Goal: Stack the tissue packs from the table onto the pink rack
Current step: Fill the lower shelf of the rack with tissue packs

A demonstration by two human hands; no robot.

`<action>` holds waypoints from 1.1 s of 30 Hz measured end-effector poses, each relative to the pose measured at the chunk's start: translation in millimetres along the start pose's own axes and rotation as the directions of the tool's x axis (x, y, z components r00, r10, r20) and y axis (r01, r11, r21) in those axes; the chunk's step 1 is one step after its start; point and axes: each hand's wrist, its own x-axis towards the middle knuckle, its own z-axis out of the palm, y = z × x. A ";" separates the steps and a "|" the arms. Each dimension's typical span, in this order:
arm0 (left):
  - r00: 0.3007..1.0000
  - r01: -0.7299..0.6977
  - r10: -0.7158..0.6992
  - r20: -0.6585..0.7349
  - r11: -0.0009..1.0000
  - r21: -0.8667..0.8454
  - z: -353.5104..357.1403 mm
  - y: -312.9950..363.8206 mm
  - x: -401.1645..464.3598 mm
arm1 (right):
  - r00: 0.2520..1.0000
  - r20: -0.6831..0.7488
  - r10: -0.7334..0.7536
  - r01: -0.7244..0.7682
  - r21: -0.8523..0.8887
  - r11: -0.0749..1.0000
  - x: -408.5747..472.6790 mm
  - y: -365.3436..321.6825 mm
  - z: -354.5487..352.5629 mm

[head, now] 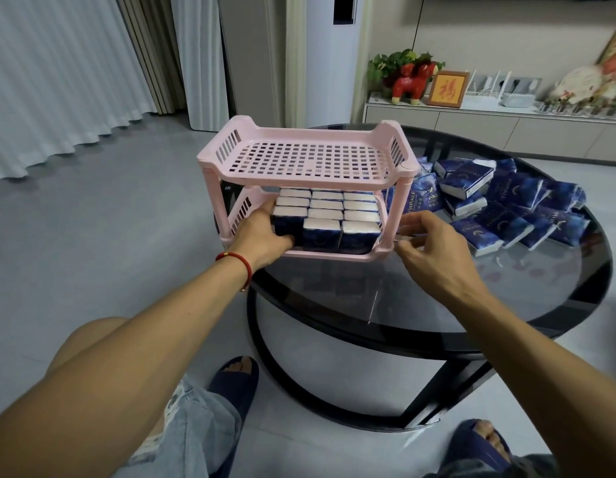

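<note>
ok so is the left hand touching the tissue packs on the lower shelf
Touching. The head view shows the left hand with its fingers against the front-left tissue pack on the pink rack.

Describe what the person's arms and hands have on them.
Both forearms are bare, no sleeves in view. The left hand has a thin red cord bracelet with a small gold bead at the wrist. The right hand wears nothing: no ring, watch or glove shows.

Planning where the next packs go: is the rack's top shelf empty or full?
Empty. The top shelf shows only its bare pink grid, while the lower shelf is packed with upright tissue packs.
</note>
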 end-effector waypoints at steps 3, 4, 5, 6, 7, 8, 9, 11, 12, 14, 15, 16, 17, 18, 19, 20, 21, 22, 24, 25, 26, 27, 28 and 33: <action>0.999 0.025 -0.024 0.023 1.000 -0.004 -2.8 1.6 -2.8 | 0.990 -0.140 0.018 -0.058 -0.287 0.956 11.7 24.8 -11.6; 0.999 0.031 -0.031 0.025 1.000 0.006 -3.4 1.5 -3.3 | 0.986 -0.161 0.034 -0.097 -0.403 0.910 15.2 35.2 -17.4; 0.999 0.039 -0.040 0.026 0.999 0.022 -4.2 1.7 -4.2 | 0.984 -0.166 0.064 -0.140 -0.497 0.856 17.9 45.6 -22.9; 0.998 0.048 -0.049 0.025 0.998 0.038 -5.6 2.5 -6.0 | 0.981 -0.166 0.097 -0.175 -0.565 0.806 20.1 55.3 -27.1; 0.998 0.051 -0.052 0.024 0.997 0.050 -7.3 3.6 -8.7 | 0.979 -0.164 0.123 -0.199 -0.609 0.768 21.4 63.0 -29.9; 0.999 0.045 -0.047 0.018 0.997 0.062 -9.2 5.2 -12.3 | 0.976 -0.166 0.138 -0.213 -0.634 0.744 22.1 69.0 -30.9; 0.999 0.034 -0.035 0.010 0.997 0.075 -11.2 6.7 -16.2 | 0.975 -0.174 0.140 -0.220 -0.642 0.734 22.2 72.2 -31.4; 1.000 0.007 -0.007 0.001 0.995 0.103 -14.8 8.1 -26.9 | 0.968 -0.204 0.146 -0.243 -0.628 0.739 21.8 73.9 -31.7; 1.000 -0.011 0.011 -0.001 0.992 0.127 -16.6 8.1 -34.7 | 0.966 -0.208 0.151 -0.250 -0.624 0.740 20.8 73.5 -32.4; 0.998 -0.060 0.065 -0.023 0.981 0.185 -18.8 6.2 -51.3 | 0.971 -0.189 0.149 -0.237 -0.642 0.729 15.7 72.6 -34.0; 0.994 -0.086 0.098 -0.047 0.973 0.214 -19.4 5.9 -59.9 | 0.974 -0.173 0.143 -0.222 -0.651 0.726 12.3 71.4 -35.4; 0.987 -0.118 0.141 -0.078 0.962 0.247 -20.0 7.3 -68.5 | 0.978 -0.153 0.144 -0.209 -0.648 0.732 9.1 68.6 -38.2; 0.975 -0.153 0.190 -0.110 0.947 0.281 -19.7 8.8 -76.3 | 0.980 -0.127 0.151 -0.197 -0.630 0.751 5.7 63.0 -42.1; 0.962 -0.190 0.238 -0.136 0.936 0.298 -19.0 11.3 -83.0 | 0.983 -0.098 0.155 -0.182 -0.599 0.779 0.9 54.8 -46.7; 0.954 -0.217 0.264 -0.144 0.935 0.279 -18.3 14.7 -88.3 | 0.988 -0.065 0.143 -0.155 -0.555 0.817 -4.9 45.6 -51.4; 0.956 -0.230 0.260 -0.134 0.951 0.205 -17.9 19.0 -92.0 | 0.994 -0.029 0.106 -0.106 -0.495 0.862 -12.6 35.3 -56.1; 0.969 -0.220 0.229 -0.096 0.971 0.090 -16.5 23.6 -94.2 | 0.999 0.020 0.041 -0.029 -0.418 0.908 -22.6 24.5 -60.2; 0.980 -0.197 0.195 -0.028 0.980 -0.043 -14.7 27.8 -95.6 | 0.995 0.082 -0.053 0.076 -0.322 0.944 -34.2 12.4 -62.1; 0.974 -0.142 0.184 0.134 0.951 -0.276 -9.0 33.7 -95.4 | 0.938 0.218 -0.270 0.306 -0.152 0.940 -57.0 -11.2 -55.3; 0.958 -0.118 0.198 0.207 0.932 -0.343 -5.5 35.0 -94.1 | 0.890 0.271 -0.368 0.410 -0.118 0.904 -64.2 -19.6 -47.7; 0.936 -0.103 0.218 0.275 0.920 -0.378 -1.9 36.0 -93.0 | 0.838 0.317 -0.444 0.495 -0.103 0.863 -67.3 -25.3 -38.1; 0.909 -0.113 0.251 0.333 0.916 -0.384 0.7 36.5 -92.5 | 0.791 0.356 -0.498 0.559 -0.088 0.825 -67.5 -29.9 -28.4; 0.884 -0.156 0.295 0.364 0.918 -0.365 1.9 36.0 -91.1 | 0.753 0.383 -0.535 0.602 -0.073 0.795 -65.4 -34.8 -19.7; 0.873 -0.269 0.348 0.343 0.928 -0.257 -13.2 20.7 -77.4 | 0.656 0.401 -0.639 0.701 -0.012 0.713 -55.6 -55.1 3.9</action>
